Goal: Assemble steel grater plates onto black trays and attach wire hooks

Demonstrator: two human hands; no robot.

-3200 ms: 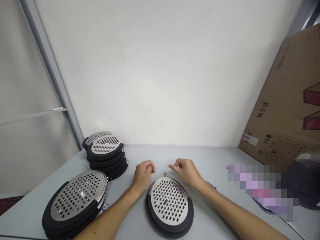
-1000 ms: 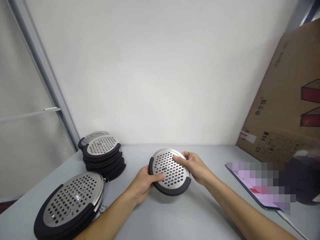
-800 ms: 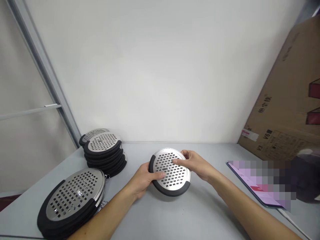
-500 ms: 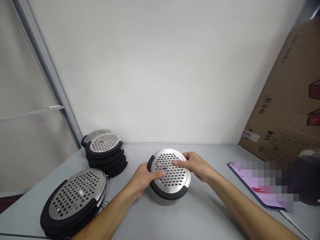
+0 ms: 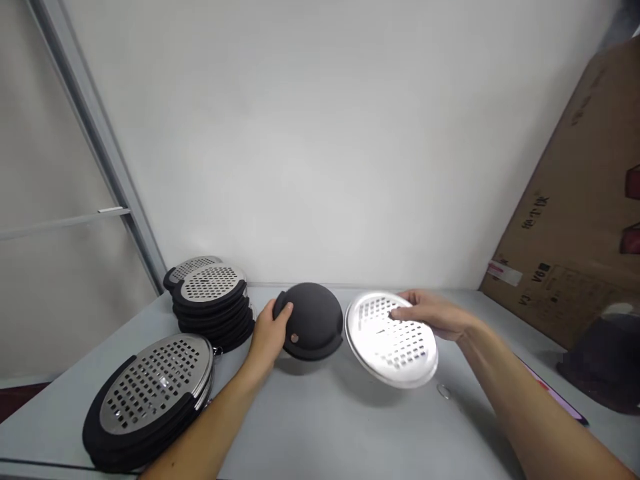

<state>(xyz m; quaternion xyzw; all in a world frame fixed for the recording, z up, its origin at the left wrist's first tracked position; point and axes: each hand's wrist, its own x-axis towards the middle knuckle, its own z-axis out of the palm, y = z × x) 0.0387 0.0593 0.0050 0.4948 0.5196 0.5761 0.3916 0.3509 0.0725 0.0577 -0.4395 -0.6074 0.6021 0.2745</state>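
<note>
My left hand (image 5: 270, 328) grips the left edge of a round black holder (image 5: 317, 320), thumb on top; a small coppery dot shows on its face. In my right hand (image 5: 425, 313) is a round metal grater plate (image 5: 393, 347) with rows of slots, thumb on its face and fingers behind. The plate is tilted, bright with glare, and apart from the holder. Below my right wrist, a small thin ring (image 5: 444, 391) lies on the table.
At the left, a near stack of slotted plates in black holders (image 5: 155, 387) stands beside my left forearm, with another stack (image 5: 213, 307) behind it. A cardboard box (image 5: 565, 220) leans at the right. A phone or tablet (image 5: 555, 397) lies partly behind my right forearm.
The metal plate has come out of the black holder. My right hand has moved right with the plate, my left hand slightly left with the holder. The ring now shows on the table.
</note>
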